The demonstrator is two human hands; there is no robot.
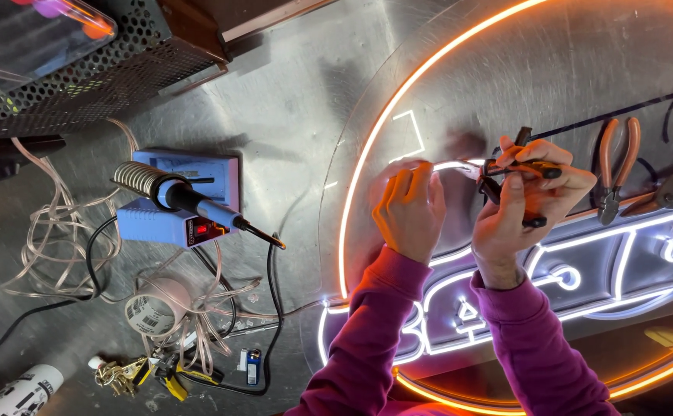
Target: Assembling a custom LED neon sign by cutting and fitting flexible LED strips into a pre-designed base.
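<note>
My right hand (533,202) grips black matt-handled pliers (515,176); my sleeves (367,339) are soft magenta cloth. The table (290,100) is brushed, scuffed metal. The neon strip (367,162) looks smooth, glossy plastic; the soldering station (186,196) matt blue plastic.

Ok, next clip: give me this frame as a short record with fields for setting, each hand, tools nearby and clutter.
setting: metal table with a lit sign panel, orange ring and white strips glowing
left hand: left hand pressed on the white strip
right hand: right hand gripping a black-handled tool beside the left hand
tools nearby: orange-handled pliers lying on the panel; soldering iron in its stand on the blue station
clutter: clear wire tangle, tape roll, keys
</note>
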